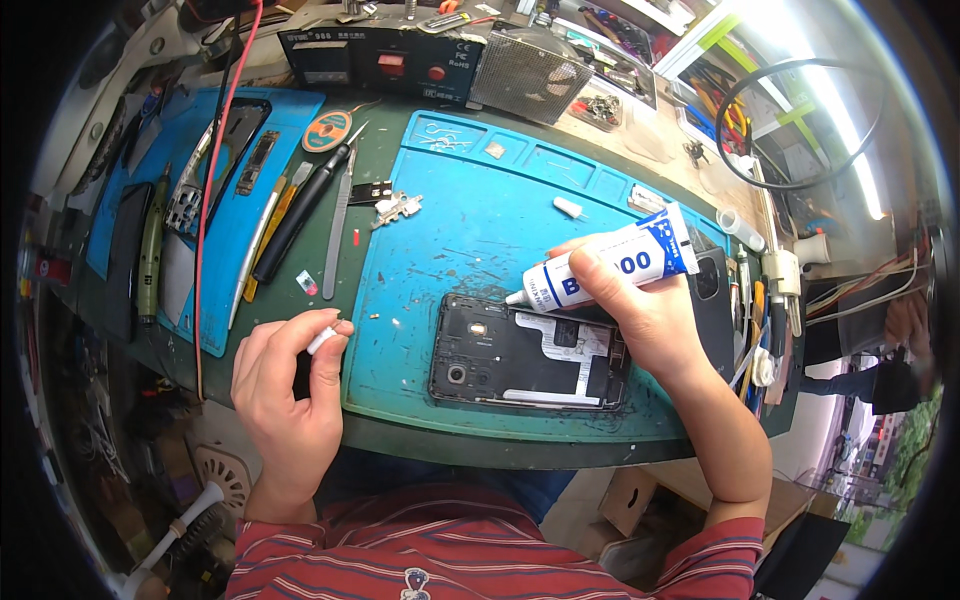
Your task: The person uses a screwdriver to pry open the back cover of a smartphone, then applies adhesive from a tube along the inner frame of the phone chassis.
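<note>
In my right hand [632, 305] is a white and blue glue tube [655, 246], gripped between thumb and fingers. Its narrow nozzle tilts down to the left, over the upper edge of an opened black phone [505, 365]; whether the tip touches the frame I cannot tell. The phone lies flat on the blue work mat [400, 300], its inside with a camera lens facing up. My left hand [290, 375] pinches a small white cap [321, 340] at the mat's left edge. Another white cap-like piece [569, 207] lies farther back on the mat.
To the left lie tweezers [338, 235], a black pen-like tool [300, 215] and a second blue mat [210, 335] with phone parts. A black power unit [385, 65] stands at the back. A dark phone cover [712, 300] sits beyond my right hand, beside several tools.
</note>
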Tool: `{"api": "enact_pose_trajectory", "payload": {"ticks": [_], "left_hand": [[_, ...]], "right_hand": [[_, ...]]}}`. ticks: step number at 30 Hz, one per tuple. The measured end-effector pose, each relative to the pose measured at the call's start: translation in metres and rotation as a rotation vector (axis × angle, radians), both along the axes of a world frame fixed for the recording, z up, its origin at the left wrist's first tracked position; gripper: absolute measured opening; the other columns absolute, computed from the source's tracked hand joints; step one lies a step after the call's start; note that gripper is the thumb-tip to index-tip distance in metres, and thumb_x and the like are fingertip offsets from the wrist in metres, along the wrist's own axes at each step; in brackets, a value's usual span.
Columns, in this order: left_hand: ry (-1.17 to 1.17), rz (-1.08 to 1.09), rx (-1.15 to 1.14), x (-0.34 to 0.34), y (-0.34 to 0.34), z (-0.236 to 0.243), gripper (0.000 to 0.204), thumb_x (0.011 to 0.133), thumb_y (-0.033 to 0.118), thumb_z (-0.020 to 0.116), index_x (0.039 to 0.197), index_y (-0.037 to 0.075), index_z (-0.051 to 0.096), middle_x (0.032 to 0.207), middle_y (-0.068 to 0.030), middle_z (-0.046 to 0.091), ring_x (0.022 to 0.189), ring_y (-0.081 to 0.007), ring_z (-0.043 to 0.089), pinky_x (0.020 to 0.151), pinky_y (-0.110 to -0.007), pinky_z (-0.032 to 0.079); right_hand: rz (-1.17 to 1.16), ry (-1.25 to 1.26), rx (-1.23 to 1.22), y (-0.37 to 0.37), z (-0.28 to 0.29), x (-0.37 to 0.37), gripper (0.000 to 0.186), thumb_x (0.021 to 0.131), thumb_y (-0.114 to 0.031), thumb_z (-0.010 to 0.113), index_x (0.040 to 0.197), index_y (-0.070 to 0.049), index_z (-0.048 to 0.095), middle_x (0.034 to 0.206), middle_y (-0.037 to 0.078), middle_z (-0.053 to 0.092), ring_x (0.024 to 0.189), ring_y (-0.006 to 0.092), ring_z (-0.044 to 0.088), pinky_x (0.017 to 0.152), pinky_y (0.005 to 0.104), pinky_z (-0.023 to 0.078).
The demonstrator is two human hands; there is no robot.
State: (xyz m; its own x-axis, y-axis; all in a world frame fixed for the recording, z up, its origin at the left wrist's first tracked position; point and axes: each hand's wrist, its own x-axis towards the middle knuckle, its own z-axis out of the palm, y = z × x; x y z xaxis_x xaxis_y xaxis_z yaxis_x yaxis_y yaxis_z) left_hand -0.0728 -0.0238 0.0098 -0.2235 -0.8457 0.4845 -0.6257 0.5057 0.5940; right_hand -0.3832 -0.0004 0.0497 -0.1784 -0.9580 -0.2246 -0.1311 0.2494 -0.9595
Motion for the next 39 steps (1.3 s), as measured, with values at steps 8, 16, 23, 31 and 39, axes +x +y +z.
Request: {"api": "enact_pose_trajectory", "payload": {"ticks": [8,16,23,31,39], "left_hand": [[0.003,0.008,0.015,-0.001,0.000,-0.001,0.017,0.097,0.006,0.078,0.114,0.006,0.074,0.094,-0.0024,0.078,0.083,-0.0230,0.067,0.079,-0.035,0.048],[0.018,0.023,0.023,-0.001,0.002,-0.001,0.015,0.098,0.006,0.078,0.113,0.005,0.075,0.095,-0.0047,0.077,0.084,-0.0239,0.067,0.078,-0.036,0.049],[0.031,0.033,0.040,-0.003,0.002,0.000,0.014,0.098,0.005,0.078,0.112,0.004,0.075,0.096,-0.0065,0.076,0.085,-0.0242,0.067,0.078,-0.036,0.050],[0.031,0.036,0.014,-0.003,0.001,-0.002,0.014,0.098,0.005,0.078,0.111,0.004,0.075,0.095,-0.0065,0.076,0.083,-0.0241,0.067,0.077,-0.036,0.050],[0.031,0.051,0.027,-0.003,0.003,-0.002,0.013,0.098,0.006,0.077,0.111,0.004,0.075,0.095,-0.0072,0.074,0.084,-0.0248,0.067,0.076,-0.037,0.050]], "right_hand": [[-0.032,-0.100,-0.021,0.002,-0.002,-0.005,0.031,0.095,-0.022,0.088,0.112,0.003,0.078,0.104,0.011,0.081,0.093,0.0177,0.079,0.083,0.0315,0.064],[-0.005,-0.002,-0.012,0.005,-0.001,-0.009,0.029,0.102,-0.025,0.079,0.115,0.000,0.080,0.105,0.010,0.081,0.095,0.0156,0.077,0.087,0.0306,0.061],[-0.039,-0.094,-0.015,0.008,-0.002,-0.014,0.030,0.096,-0.022,0.087,0.112,0.002,0.079,0.104,0.011,0.081,0.094,0.0166,0.078,0.083,0.0309,0.063],[-0.040,-0.059,-0.010,0.010,0.000,-0.019,0.029,0.096,-0.021,0.087,0.112,0.002,0.079,0.105,0.011,0.081,0.094,0.0165,0.078,0.083,0.0309,0.063],[-0.042,-0.045,-0.040,0.014,-0.001,-0.023,0.028,0.097,-0.022,0.086,0.111,0.001,0.079,0.103,0.009,0.081,0.092,0.0159,0.078,0.082,0.0304,0.063]]}}
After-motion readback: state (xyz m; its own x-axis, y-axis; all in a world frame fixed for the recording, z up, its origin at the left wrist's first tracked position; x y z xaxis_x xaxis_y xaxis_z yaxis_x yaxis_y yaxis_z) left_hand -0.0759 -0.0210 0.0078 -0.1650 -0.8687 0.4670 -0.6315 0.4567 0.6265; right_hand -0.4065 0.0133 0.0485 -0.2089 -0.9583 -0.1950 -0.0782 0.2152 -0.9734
